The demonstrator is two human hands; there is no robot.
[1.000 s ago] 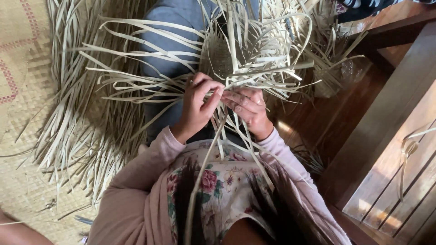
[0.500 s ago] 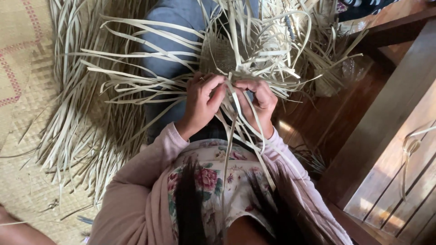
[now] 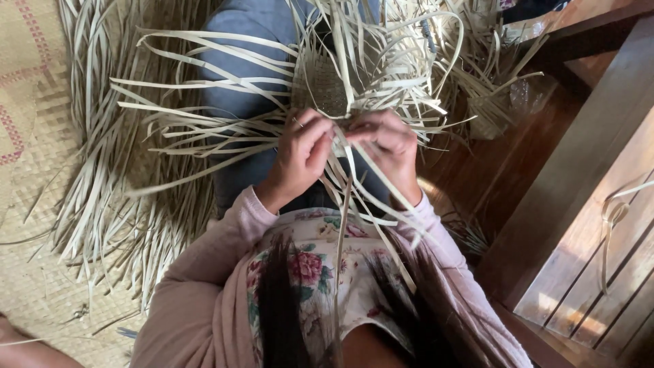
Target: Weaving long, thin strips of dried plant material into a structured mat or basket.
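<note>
1. I am seeing both hands pinching pale strips at the near edge of the woven piece [image 3: 325, 87]: left hand [image 3: 300, 153], right hand [image 3: 388, 143], fingers clenched on strands.
2. Just beyond the fingers, a small woven patch is standing finished.
3. Around it, many loose strips [image 3: 204, 102] are fanning out unwoven, so I judge most weaving is remaining.

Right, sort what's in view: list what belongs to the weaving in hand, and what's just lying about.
In hand:
- left hand and right hand, both pinching strips
- woven piece on the lap
- loose strips fanning out from it

Lying about:
- strip pile on the floor
- floor mat
- wooden bench
- curled strip on the bench
</note>
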